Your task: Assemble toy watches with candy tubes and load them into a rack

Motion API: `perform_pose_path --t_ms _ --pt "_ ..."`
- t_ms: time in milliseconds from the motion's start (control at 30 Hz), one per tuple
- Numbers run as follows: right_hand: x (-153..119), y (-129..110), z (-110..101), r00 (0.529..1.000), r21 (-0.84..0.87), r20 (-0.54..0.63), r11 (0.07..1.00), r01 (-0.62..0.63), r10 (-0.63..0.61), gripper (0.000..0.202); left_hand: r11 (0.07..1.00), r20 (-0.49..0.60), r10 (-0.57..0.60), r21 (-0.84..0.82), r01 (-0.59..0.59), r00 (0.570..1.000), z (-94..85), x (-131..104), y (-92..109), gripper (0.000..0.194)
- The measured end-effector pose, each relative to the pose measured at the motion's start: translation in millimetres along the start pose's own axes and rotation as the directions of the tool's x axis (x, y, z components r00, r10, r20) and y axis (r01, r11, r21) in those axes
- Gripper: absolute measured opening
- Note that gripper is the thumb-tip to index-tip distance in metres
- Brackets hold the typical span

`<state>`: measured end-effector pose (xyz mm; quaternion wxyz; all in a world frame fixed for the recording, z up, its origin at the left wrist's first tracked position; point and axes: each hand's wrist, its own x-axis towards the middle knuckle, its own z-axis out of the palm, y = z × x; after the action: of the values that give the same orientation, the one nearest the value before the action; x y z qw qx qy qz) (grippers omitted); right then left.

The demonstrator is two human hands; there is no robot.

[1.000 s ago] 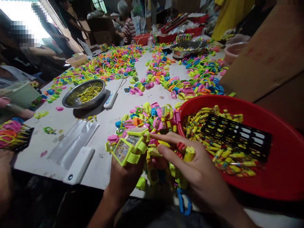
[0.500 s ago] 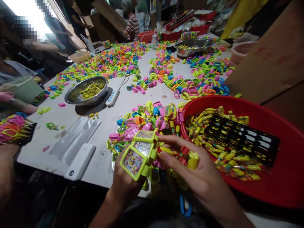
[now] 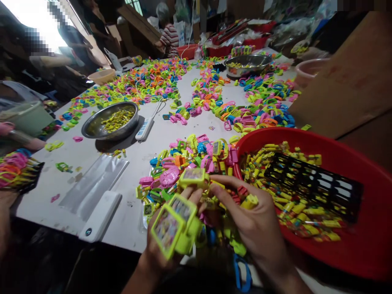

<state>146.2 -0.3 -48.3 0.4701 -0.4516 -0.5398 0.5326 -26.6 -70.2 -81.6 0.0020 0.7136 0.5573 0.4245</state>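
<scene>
Yellow-green toy watches with square picture faces are in my hands at the table's front edge. Two of these toy watches [image 3: 168,230] sit in my left hand [image 3: 157,245], its fingers partly hidden behind them. Another toy watch [image 3: 192,176] is between the two hands, pinched by the thumb and forefinger of my right hand [image 3: 254,216]. Against the right palm rest small yellow and red candy tubes [image 3: 249,201]. Beneath and beyond the hands spreads a heap of pink, blue, green and yellow toy watches [image 3: 171,175].
At the right stands a red basin [image 3: 375,228] with wrapped yellow tubes and a black tray [image 3: 315,183]. A steel bowl [image 3: 88,130], a power strip [image 3: 144,130], plastic bags [image 3: 94,181] and a white device [image 3: 101,216] lie left. A co-worker's hand [image 3: 7,200] holds a loaded tray.
The toy watches have come apart: one has shifted up and right with my right hand's fingers, while the other two have tilted downward in my left hand.
</scene>
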Motion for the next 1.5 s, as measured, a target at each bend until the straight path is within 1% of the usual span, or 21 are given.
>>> perform_pose_path --t_ms 100,167,233,267,300,367,433,500,567,633,667,733,800,833,933,1033,1133,1200,1333,1400,1500 --pt "14 5 -8 1.000 -0.130 -0.025 0.992 0.008 -0.011 0.030 0.999 -0.064 0.015 -0.040 -0.017 0.998 -9.6 -4 5 0.023" --pt "21 5 -14 0.996 -0.262 -0.053 0.964 0.051 -0.067 0.039 0.985 -0.047 -0.084 -0.156 0.076 0.995 -14.4 -6 8 0.017" --pt "25 4 -20 0.987 -0.362 -0.090 0.927 0.095 -0.136 0.044 0.932 0.042 -0.239 -0.271 0.241 0.970 -16.2 -8 10 0.020" --pt "26 3 -22 0.982 -0.390 -0.100 0.914 0.108 -0.159 0.046 0.906 0.090 -0.300 -0.283 0.313 0.950 -16.0 -9 10 0.023" --pt "27 3 -23 0.982 -0.405 -0.098 0.908 0.110 -0.162 0.046 0.892 0.106 -0.347 -0.270 0.363 0.932 -15.3 -9 10 0.026" --pt "27 3 -25 0.990 -0.415 -0.055 0.905 0.099 -0.133 0.045 0.882 0.114 -0.393 -0.235 0.409 0.912 -13.0 -8 10 0.028" --pt "25 3 -26 0.992 -0.412 0.018 0.903 0.123 -0.127 0.044 0.877 0.126 -0.402 -0.230 0.421 0.907 -10.8 -6 10 0.029" --pt "20 1 -28 0.983 -0.409 0.033 0.895 0.176 -0.179 0.038 0.885 0.122 -0.381 -0.239 0.399 0.917 -9.3 -2 9 0.031" --pt "11 -2 -32 0.979 -0.332 -0.046 0.927 0.174 -0.201 0.028 0.909 0.087 -0.345 -0.218 0.355 0.935 -8.9 1 8 0.030" --pt "1 -5 -36 0.986 -0.176 -0.107 0.978 0.108 -0.129 0.035 0.928 0.064 -0.315 -0.189 0.321 0.947 -8.8 2 6 0.028" --pt "-3 -6 -37 0.992 -0.105 -0.101 0.993 0.061 -0.072 0.040 0.934 0.064 -0.304 -0.178 0.311 0.951 -8.8 2 6 0.027" --pt "-8 -5 -38 0.998 -0.074 -0.025 0.996 -0.051 0.050 0.044 0.944 0.066 -0.285 -0.151 0.292 0.956 -8.3 2 6 0.025" --pt "-10 -2 -36 0.984 -0.146 0.086 0.979 -0.141 0.155 0.044 0.955 0.039 -0.267 -0.119 0.270 0.963 -7.9 2 8 0.019" --pt "-11 -1 -33 0.972 -0.168 0.144 0.973 -0.161 0.186 0.044 0.964 0.014 -0.248 -0.099 0.248 0.969 -8.1 3 10 0.017" --pt "-14 -1 -26 0.932 -0.151 0.297 0.974 -0.170 0.208 0.050 0.992 -0.037 -0.120 0.020 0.121 0.992 -11.0 6 12 0.015" --pt "-19 -6 -25 0.900 -0.087 0.372 0.974 -0.209 0.226 0.051 0.990 0.039 0.024 0.138 -0.029 0.999 -15.5 10 9 0.015" --pt "-25 -9 -28 0.878 -0.036 0.399 0.962 -0.272 0.263 0.055 0.980 0.081 0.111 0.154 -0.123 0.990 -17.2 9 4 0.017" --pt "-29 -9 -30 0.880 -0.029 0.383 0.956 -0.291 0.280 0.053 0.983 0.065 0.118 0.136 -0.126 0.991 -16.8 3 1 0.020" --pt "-34 -8 -29 0.895 0.020 0.339 0.949 -0.316 0.291 0.046 0.989 0.021 0.083 0.118 -0.085 0.996 -16.9 -7 2 0.026" --pt "-36 -8 -27 0.890 0.050 0.345 0.942 -0.333 0.297 0.045 0.991 0.043 0.096 0.090 -0.100 0.994 -18.0 -6 6 0.030" --pt "-36 -9 -22 0.893 0.102 0.347 0.935 -0.339 0.285 0.044 0.986 0.074 0.134 0.085 -0.140 0.988 -19.2 5 12 0.031"
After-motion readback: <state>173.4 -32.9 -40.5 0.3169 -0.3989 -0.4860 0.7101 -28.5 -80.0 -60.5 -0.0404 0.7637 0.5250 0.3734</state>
